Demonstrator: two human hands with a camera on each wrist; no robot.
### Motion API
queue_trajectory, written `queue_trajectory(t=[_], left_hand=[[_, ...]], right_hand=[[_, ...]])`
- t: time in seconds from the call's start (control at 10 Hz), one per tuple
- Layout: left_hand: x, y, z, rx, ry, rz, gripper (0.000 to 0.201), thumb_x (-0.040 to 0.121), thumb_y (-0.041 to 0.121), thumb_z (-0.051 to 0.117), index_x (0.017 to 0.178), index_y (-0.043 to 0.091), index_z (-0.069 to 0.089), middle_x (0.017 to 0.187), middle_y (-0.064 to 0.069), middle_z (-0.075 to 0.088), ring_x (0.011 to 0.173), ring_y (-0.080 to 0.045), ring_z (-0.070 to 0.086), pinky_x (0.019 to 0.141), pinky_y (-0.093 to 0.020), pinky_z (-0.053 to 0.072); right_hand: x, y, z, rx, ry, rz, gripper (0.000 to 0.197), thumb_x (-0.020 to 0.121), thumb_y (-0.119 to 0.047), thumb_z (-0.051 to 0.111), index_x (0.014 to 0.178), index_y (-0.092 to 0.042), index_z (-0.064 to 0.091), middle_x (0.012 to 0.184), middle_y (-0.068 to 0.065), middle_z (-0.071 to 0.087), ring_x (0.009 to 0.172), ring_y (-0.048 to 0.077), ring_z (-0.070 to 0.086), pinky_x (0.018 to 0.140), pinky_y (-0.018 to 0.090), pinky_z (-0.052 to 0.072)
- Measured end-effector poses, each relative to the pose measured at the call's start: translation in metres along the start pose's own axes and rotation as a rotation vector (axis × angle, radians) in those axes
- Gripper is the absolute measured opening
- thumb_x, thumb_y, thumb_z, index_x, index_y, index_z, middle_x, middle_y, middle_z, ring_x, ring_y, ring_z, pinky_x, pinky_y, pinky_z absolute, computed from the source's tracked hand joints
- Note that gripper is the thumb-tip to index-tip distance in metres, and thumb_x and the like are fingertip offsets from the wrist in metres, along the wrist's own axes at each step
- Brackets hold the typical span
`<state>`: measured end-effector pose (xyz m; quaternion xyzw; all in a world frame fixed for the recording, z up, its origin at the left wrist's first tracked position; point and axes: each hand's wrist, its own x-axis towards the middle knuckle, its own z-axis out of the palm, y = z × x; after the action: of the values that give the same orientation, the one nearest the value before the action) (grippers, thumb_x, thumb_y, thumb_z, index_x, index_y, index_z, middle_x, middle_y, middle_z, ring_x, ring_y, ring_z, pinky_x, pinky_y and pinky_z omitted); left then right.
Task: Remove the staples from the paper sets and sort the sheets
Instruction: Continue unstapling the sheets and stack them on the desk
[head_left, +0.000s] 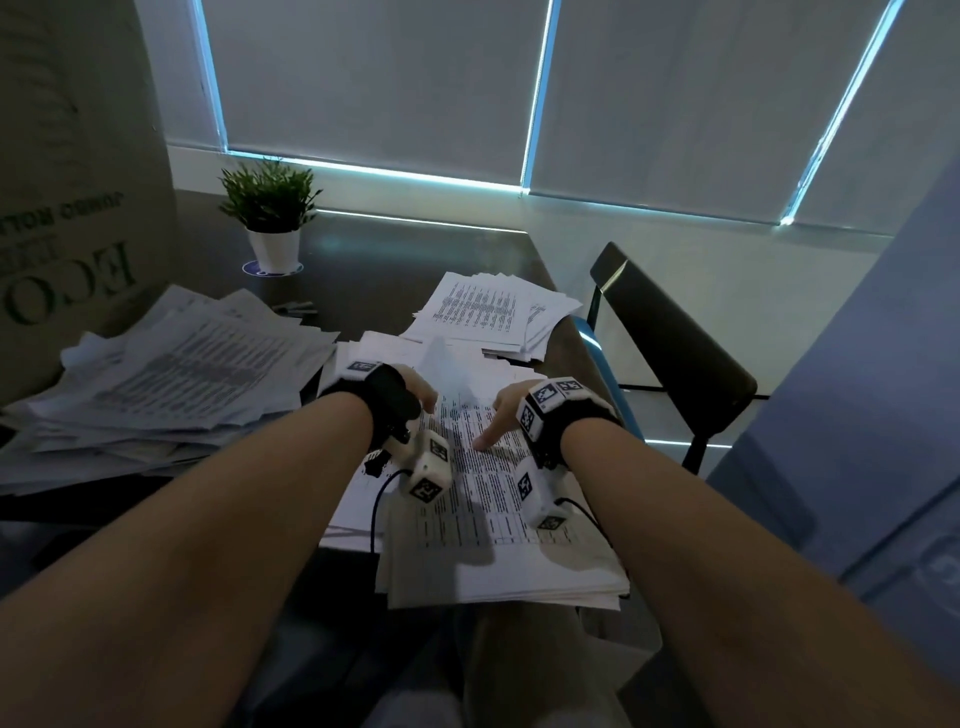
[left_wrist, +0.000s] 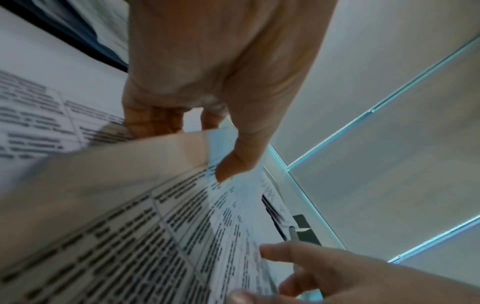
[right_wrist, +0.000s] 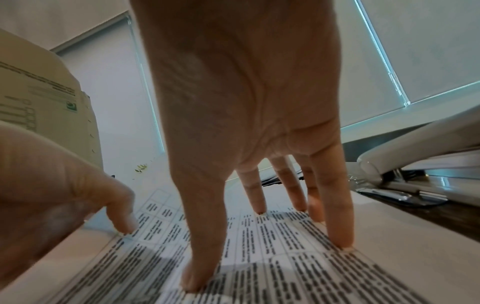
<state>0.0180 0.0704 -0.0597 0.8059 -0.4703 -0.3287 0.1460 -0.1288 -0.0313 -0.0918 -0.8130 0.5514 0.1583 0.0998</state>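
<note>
**Both hands on the near stack of printed sheets**

The dark tabletop (head_left: 363, 270) fills the scene in front of you, with a big cardboard box (head_left: 67, 208) at its far left and a dark chair (head_left: 675, 353) off its right edge. A loose, messy heap of papers (head_left: 171, 384) lies on the left. A smaller fanned pile (head_left: 488, 312) lies farther off, toward the right edge. The stack you are working on (head_left: 498, 525) lies nearest you, in the middle. A small potted plant (head_left: 270, 213) stands at the far left, behind the heap.

Your left hand (head_left: 410, 389) pinches the far corner of the top sheet (left_wrist: 109, 164) between thumb and fingers, and that sheet is lifted and curled up off the stack. Your right hand (head_left: 506, 410) is spread, its straight fingers (right_wrist: 340, 205) and thumb pressing down on the printed page beneath, holding nothing. No staple can be made out.
</note>
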Motion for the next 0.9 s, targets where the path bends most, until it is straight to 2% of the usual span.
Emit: queue_trajectory(t=[0.1, 0.2, 0.3, 0.4, 0.5, 0.6, 0.7, 0.8, 0.9], left_hand=[[0.001, 0.006, 0.006, -0.033, 0.005, -0.011, 0.048, 0.088, 0.011, 0.061, 0.132, -0.002, 0.047, 0.126, -0.021, 0.054, 0.097, -0.031, 0.057, 0.09, -0.04, 0.05], [0.008, 0.002, 0.015, -0.142, 0.059, -0.058, 0.082, 0.081, 0.013, 0.068, 0.145, 0.003, 0.018, 0.135, -0.021, 0.04, 0.119, -0.038, 0.048, 0.087, -0.037, 0.046], [0.015, -0.002, 0.021, -0.113, 0.118, -0.11, 0.095, 0.078, 0.02, 0.07, 0.146, 0.0, 0.006, 0.142, -0.022, 0.035, 0.127, -0.039, 0.042, 0.096, -0.04, 0.044], [0.026, -0.005, 0.025, 0.03, 0.188, -0.163, 0.099, 0.08, 0.032, 0.064, 0.148, -0.003, 0.002, 0.145, -0.026, 0.036, 0.13, -0.04, 0.041, 0.104, -0.044, 0.039], [0.056, -0.005, 0.024, 0.279, 0.102, -0.103, 0.058, 0.072, 0.036, 0.071, 0.124, 0.015, 0.058, 0.12, -0.009, 0.06, 0.108, -0.031, 0.059, 0.091, -0.037, 0.048], [0.102, -0.01, 0.023, 0.321, 0.054, -0.073, 0.039, 0.059, 0.041, 0.073, 0.093, 0.022, 0.067, 0.114, -0.005, 0.063, 0.103, -0.029, 0.061, 0.091, -0.043, 0.05], [0.063, 0.0, 0.005, 0.331, 0.007, -0.058, 0.017, 0.068, 0.034, 0.069, 0.075, 0.02, 0.063, 0.123, -0.011, 0.061, 0.11, -0.032, 0.058, 0.096, -0.043, 0.048], [0.012, 0.007, 0.003, 0.306, 0.029, -0.043, 0.034, 0.097, 0.018, 0.049, 0.125, 0.0, 0.057, 0.139, -0.016, 0.05, 0.128, -0.029, 0.047, 0.1, -0.03, 0.038], [-0.006, 0.012, 0.003, 0.274, 0.075, 0.036, 0.039, 0.099, 0.014, 0.046, 0.134, -0.003, 0.048, 0.141, -0.016, 0.048, 0.13, -0.027, 0.044, 0.1, -0.028, 0.036]], right_hand=[[-0.014, -0.006, -0.006, 0.006, -0.012, 0.011, 0.104, 0.031, -0.084, 0.076, 0.115, -0.022, 0.068, 0.111, 0.0, 0.071, 0.097, 0.023, 0.066, 0.078, 0.033, 0.052], [-0.025, -0.011, -0.012, 0.008, -0.036, 0.012, 0.092, 0.044, -0.077, 0.08, 0.116, -0.021, 0.071, 0.109, 0.0, 0.073, 0.088, 0.02, 0.067, 0.065, 0.029, 0.049], [-0.027, -0.013, -0.014, -0.004, -0.03, -0.003, 0.086, 0.053, -0.071, 0.081, 0.119, -0.017, 0.07, 0.11, 0.001, 0.071, 0.093, 0.023, 0.066, 0.075, 0.036, 0.053], [-0.032, -0.013, -0.012, -0.003, -0.016, -0.016, 0.081, 0.063, -0.07, 0.077, 0.119, -0.011, 0.07, 0.115, 0.007, 0.071, 0.1, 0.029, 0.068, 0.072, 0.031, 0.054], [-0.04, -0.012, -0.013, -0.014, 0.001, -0.033, 0.076, 0.068, -0.069, 0.074, 0.114, -0.008, 0.071, 0.112, 0.007, 0.073, 0.07, 0.019, 0.06, 0.064, 0.025, 0.051], [-0.042, -0.008, -0.016, -0.003, 0.011, -0.056, 0.076, 0.069, -0.067, 0.075, 0.114, -0.006, 0.07, 0.116, 0.008, 0.071, 0.071, 0.021, 0.061, 0.061, 0.024, 0.048], [-0.048, -0.008, -0.02, 0.013, 0.047, -0.088, 0.065, 0.074, -0.057, 0.077, 0.118, -0.009, 0.07, 0.123, 0.01, 0.068, 0.106, 0.029, 0.067, 0.08, 0.034, 0.053], [-0.048, -0.011, -0.019, 0.029, 0.009, -0.075, 0.057, 0.08, -0.044, 0.078, 0.121, -0.006, 0.068, 0.131, 0.016, 0.063, 0.115, 0.031, 0.062, 0.096, 0.039, 0.049], [-0.049, -0.009, -0.026, 0.011, 0.06, -0.038, 0.062, 0.068, -0.056, 0.082, 0.11, -0.011, 0.074, 0.112, 0.01, 0.073, 0.083, 0.021, 0.065, 0.087, 0.036, 0.055]])
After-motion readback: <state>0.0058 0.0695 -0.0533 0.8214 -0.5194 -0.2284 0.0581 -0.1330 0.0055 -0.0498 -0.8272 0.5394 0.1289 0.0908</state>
